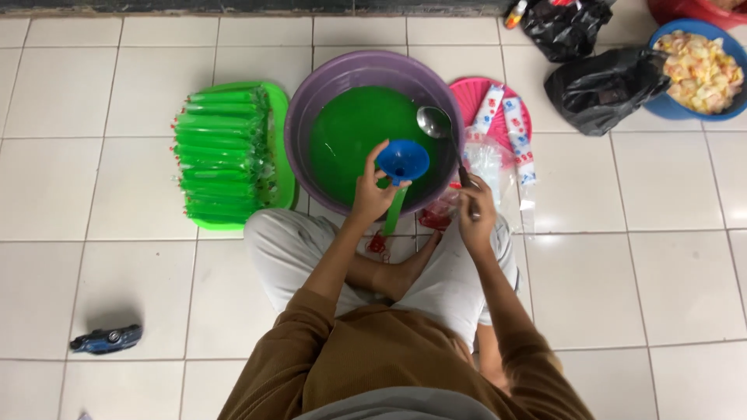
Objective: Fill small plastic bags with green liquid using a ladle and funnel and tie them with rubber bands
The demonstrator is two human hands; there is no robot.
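left hand (373,194) grips blue funnel (402,160) in half-filled tube (394,211); right hand (475,211) clasps ladle (436,124) | filled tubes (224,155) stacked left; green liquid (354,140) remains ahead

White tiled floor (93,257) carries purple basin (311,101), green tray (282,148), toy car (106,340).

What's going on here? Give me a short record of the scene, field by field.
Setting: person seated on white tiled floor
Left hand: holds blue funnel over a thin green-filled tube
Right hand: grips metal ladle
Centre: purple basin of green liquid
Left side: green tray stacked with filled green tubes
Right side: pink tray, black bags, blue bowl
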